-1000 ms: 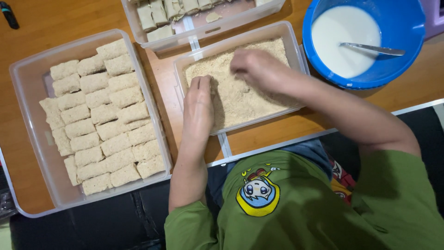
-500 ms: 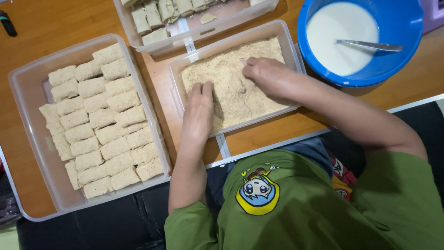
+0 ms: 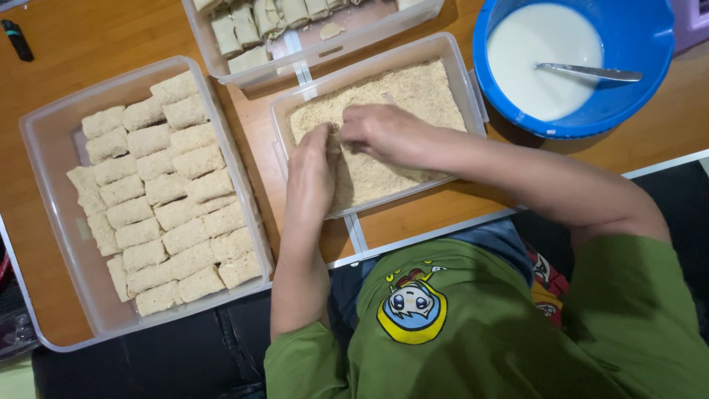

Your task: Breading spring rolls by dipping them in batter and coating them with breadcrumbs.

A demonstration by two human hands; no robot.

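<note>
My left hand (image 3: 310, 174) and my right hand (image 3: 380, 133) meet over a clear tray (image 3: 475, 89) filled with breadcrumbs (image 3: 417, 89). Their fingers close together around a small crumb-coated roll (image 3: 333, 140) that is almost wholly hidden between them. My left hand's fingers curl in from the left. The right hand cups over from the right, with its forearm crossing the tray's near right corner.
A large clear tray (image 3: 44, 148) on the left holds several rows of breaded rolls (image 3: 170, 192). Behind it, another tray (image 3: 354, 46) holds uncoated rolls (image 3: 244, 29). A blue bowl (image 3: 650, 44) of white batter (image 3: 539, 59) with a spoon (image 3: 591, 72) stands at the right. The wooden table (image 3: 88, 37) ends near my body.
My right hand has drawn back from the tray's far side toward the left hand. The left hand has curled from flat, and the two now close together in the crumbs.
</note>
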